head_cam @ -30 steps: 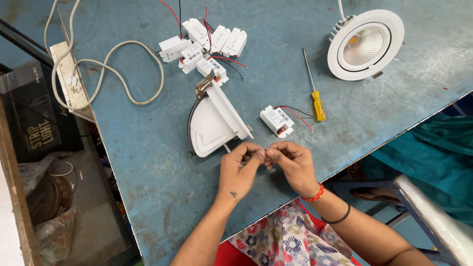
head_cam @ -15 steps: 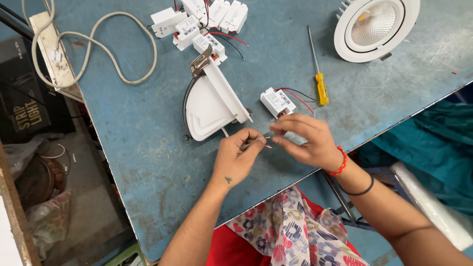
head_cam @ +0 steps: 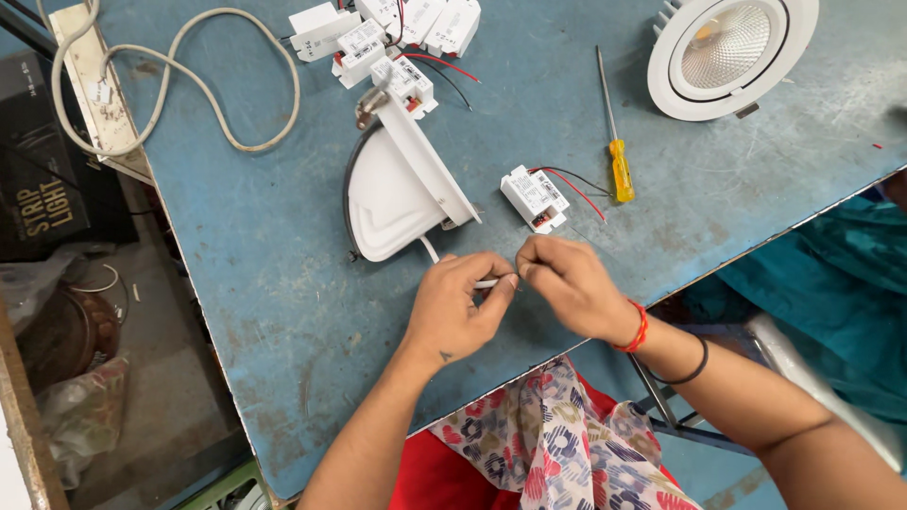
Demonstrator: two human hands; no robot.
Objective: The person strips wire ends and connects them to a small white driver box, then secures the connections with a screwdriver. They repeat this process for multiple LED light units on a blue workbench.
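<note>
A worn blue metal table [head_cam: 265,283], scuffed and flecked with rust, is filling most of the frame, and both hands are meeting just below its middle. The left hand [head_cam: 453,307] is lying knuckles-up with its fingers curled in, thumb and forefinger pinching a thin white cable [head_cam: 433,251] that is running from the pinch up to a flat white light panel [head_cam: 392,194]. That panel, smooth plastic with one rounded edge and one straight rail, is sitting tilted at the centre of the frame, just above the hands. The right hand [head_cam: 567,283] is coming in from the lower right, wrist bent, fingers bunched together and pinching the free end of the same cable so the two sets of fingertips are nearly touching. A red thread band and a dark bangle are circling the right wrist. Just above the right hand a small white box-shaped driver [head_cam: 534,196] with red and black leads is resting on the table, and beside it a screwdriver [head_cam: 614,142] with a slim steel shaft and yellow handle is lying upright in the frame. A round white downlight [head_cam: 727,52] with a ribbed reflector is sitting at the upper right, a cluster of similar white drivers [head_cam: 387,33] at the top centre, and a looping grey cord [head_cam: 189,85] at the upper left.
</note>
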